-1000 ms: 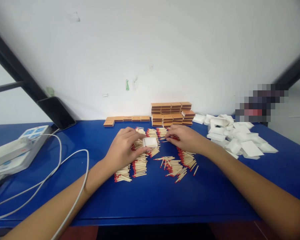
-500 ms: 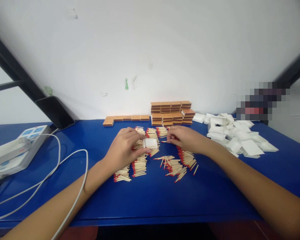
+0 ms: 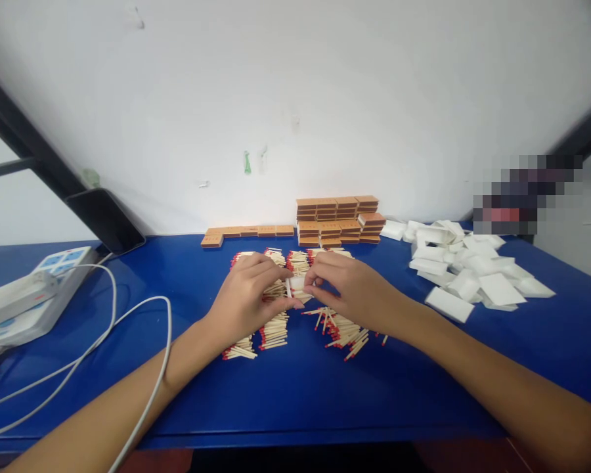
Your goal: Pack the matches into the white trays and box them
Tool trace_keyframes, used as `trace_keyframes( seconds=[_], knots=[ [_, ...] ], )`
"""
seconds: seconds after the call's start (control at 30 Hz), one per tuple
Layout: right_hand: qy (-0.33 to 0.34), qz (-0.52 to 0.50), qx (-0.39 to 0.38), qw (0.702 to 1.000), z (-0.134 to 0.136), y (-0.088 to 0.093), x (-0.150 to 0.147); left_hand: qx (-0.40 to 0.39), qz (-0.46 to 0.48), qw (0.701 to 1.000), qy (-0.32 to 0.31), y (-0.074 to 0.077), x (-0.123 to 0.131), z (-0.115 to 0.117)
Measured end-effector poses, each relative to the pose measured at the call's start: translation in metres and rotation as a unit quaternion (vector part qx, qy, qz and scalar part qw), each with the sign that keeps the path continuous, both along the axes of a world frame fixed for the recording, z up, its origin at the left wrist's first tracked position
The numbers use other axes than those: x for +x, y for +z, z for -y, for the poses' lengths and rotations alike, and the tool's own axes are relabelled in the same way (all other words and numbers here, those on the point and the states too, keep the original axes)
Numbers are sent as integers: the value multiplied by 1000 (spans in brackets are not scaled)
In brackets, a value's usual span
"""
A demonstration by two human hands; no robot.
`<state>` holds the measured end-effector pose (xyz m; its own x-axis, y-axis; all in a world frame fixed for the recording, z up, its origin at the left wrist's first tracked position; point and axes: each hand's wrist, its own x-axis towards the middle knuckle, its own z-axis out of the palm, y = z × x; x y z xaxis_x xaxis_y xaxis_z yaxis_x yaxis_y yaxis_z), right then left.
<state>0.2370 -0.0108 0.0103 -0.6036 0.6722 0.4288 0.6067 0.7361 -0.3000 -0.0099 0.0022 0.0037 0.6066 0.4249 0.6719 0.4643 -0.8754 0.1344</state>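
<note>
My left hand (image 3: pixel 246 292) is closed around a small white matchbox tray (image 3: pixel 295 285), held just above the blue table (image 3: pixel 295 387). My right hand (image 3: pixel 347 289) meets it from the right, fingers pinched at the tray's edge; whether matches are in them I cannot make out. Red-tipped matches (image 3: pixel 342 328) lie in loose bundles under and around both hands, with tidier bundles (image 3: pixel 273 332) below my left hand.
Stacked orange matchbox sleeves (image 3: pixel 337 220) and a row of them (image 3: pixel 249 233) stand by the white wall. White empty trays (image 3: pixel 467 269) are heaped at right. A power strip (image 3: pixel 34 295), white cable (image 3: pixel 142 315) and a leaning phone (image 3: pixel 106 220) sit at left.
My right hand has moved left from the match pile to the white tray in my left hand. The left hand and tray have hardly shifted.
</note>
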Motion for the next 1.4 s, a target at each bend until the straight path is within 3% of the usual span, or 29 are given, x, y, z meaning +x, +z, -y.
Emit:
trace_keyframes(
  seconds=[0.23, 0.43, 0.6, 1.07, 1.23, 1.4],
  knots=[
    [-12, -21, 8, 1000, -1, 4, 3, -4, 1, 1000, 3, 0, 1, 0],
    [-104, 21, 6, 994, -35, 2, 37, -6, -8, 1000, 23, 1, -3, -3],
    [-101, 70, -49, 991, -50, -10, 47, -4, -12, 999, 36, 2, -5, -3],
    [-109, 84, -77, 988, -51, -17, 41, -12, -17, 999, 28, 1, -6, -3],
    [-103, 64, -69, 990, -44, -8, 40, -17, -21, 999, 30, 1, -5, -3],
    [-71, -20, -55, 996, -23, 9, 25, -20, -17, 999, 43, -1, -6, -4]
  ],
)
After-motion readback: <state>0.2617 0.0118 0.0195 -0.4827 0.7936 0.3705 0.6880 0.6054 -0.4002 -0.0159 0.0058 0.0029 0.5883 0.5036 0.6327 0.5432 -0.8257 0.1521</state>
